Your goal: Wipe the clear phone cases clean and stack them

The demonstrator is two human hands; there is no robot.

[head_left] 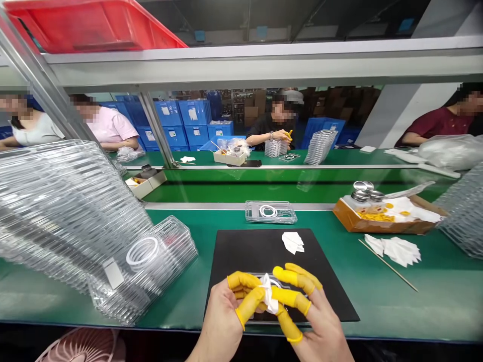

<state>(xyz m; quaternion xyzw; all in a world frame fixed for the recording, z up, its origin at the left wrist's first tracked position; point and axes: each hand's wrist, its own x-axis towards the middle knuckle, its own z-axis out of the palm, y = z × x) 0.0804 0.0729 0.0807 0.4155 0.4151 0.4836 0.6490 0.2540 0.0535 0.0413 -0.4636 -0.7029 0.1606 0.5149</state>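
Yellow finger cots cover the fingertips of both my hands, which meet over the near part of a black mat point(245, 249). My left hand point(226, 309) pinches a small crumpled white wipe point(270, 300) between thumb and fingers. From the other side, the thumb and index finger of my right hand point(311, 311) press on the same wipe, its other fingers raised apart. Beneath the hands lies a clear case with a white ring point(278, 283), mostly hidden. Another white wipe point(293, 243) rests on the mat. Beyond it lies a clear phone case point(270, 212) with a white ring.
Stacked clear cases point(68, 201) rise at left; more point(466, 211) stand at right. An orange-brown box point(392, 226) holds metal-topped bottles, yellow finger cots and wipes. Near it lie white wipes point(400, 250) and a thin stick point(388, 265). Several people sit across the bench.
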